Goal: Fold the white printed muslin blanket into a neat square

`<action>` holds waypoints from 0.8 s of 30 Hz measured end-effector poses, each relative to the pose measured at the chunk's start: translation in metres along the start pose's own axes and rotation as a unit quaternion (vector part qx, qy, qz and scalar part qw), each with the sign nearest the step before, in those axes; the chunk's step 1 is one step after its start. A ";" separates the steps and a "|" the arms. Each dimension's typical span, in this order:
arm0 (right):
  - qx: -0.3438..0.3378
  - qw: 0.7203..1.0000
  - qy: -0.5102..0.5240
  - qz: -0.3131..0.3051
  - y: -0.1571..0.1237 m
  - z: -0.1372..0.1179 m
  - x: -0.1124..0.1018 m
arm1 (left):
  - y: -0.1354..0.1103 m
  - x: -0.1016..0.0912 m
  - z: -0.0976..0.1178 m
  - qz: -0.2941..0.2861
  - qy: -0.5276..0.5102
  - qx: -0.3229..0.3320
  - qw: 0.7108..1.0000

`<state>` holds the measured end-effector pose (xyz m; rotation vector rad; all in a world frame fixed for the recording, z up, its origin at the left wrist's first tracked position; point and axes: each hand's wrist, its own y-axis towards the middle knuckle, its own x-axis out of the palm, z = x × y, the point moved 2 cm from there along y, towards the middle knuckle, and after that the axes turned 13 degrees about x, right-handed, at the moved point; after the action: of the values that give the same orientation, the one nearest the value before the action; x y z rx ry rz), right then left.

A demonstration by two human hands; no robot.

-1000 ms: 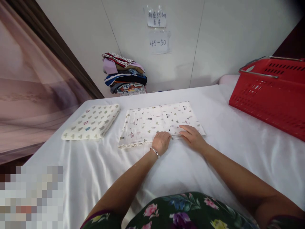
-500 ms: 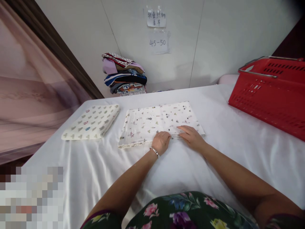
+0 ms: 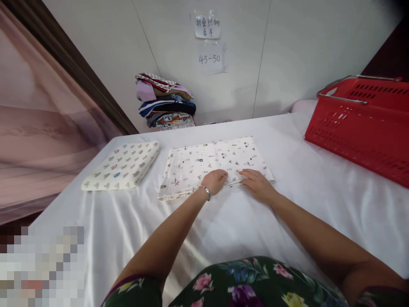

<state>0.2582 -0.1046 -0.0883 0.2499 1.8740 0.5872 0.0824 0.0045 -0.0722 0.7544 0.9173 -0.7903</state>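
A white cloth (image 3: 214, 162) with small scattered prints lies folded into a flat rectangle in front of me. My left hand (image 3: 215, 181), a bracelet at its wrist, has its fingers curled and closed at the middle of the near edge; the fingertips are partly hidden. Beside it, my right hand (image 3: 257, 183) rests on the same edge, right of the middle, its fingers stretched out and lying over the fabric. To the left, apart from both hands, is a thicker cream folded cloth (image 3: 123, 166) with grey mouse-head shapes.
A white satin-like cover (image 3: 287, 221) drapes the table. At the right stands a red plastic basket (image 3: 361, 136) with metal handles. Behind the far edge is a stack of folded textiles (image 3: 168, 102) by the wall. A pinkish curtain (image 3: 47, 128) hangs at the left.
My left hand has shifted slightly up and forward, from the near edge further over the printed cloth. My right hand has stayed nearly in place.
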 end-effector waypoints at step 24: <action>0.094 0.981 0.131 -0.103 -0.004 0.029 -0.023 | 0.000 0.027 -0.018 -0.095 0.112 0.054 0.988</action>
<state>0.2940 -0.1100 -0.0800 0.1028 2.1830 0.3117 0.0858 0.0125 -0.1033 0.8728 1.1684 -0.9413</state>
